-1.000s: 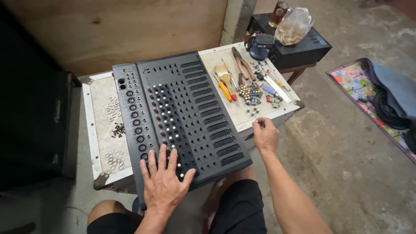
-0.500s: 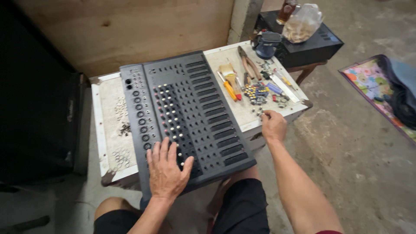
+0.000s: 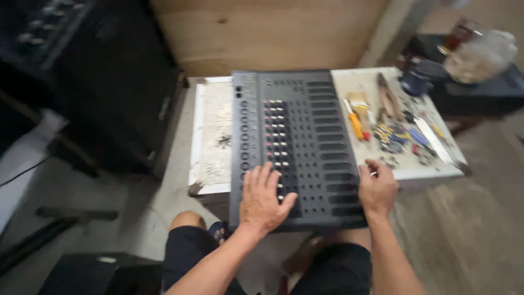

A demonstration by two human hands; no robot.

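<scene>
So I'm looking down at a dark mixer lying flat across a small white table, pretty much dead center of the frame. Its near edge hangs over the table toward my knees at the bottom.

My left hand is flat on the mixer's lower left part, fingers spread, palm down, just pressing on the panel and not gripping anything. My right hand is at the mixer's lower right corner, right where it meets the table edge. Fingers are curled in there, but it's blurry, so I can't tell if it's pinching something small or just closed on itself.

Right of the mixer, in the upper right of the frame, there's a mess of tools on the table: an orange-handled screwdriver, pliers, a little pile of blue and yellow bits. Left of the mixer there's a scatter of small screws on the tabletop.

Behind the table is a plywood board, and a big black speaker box fills the upper left.
</scene>
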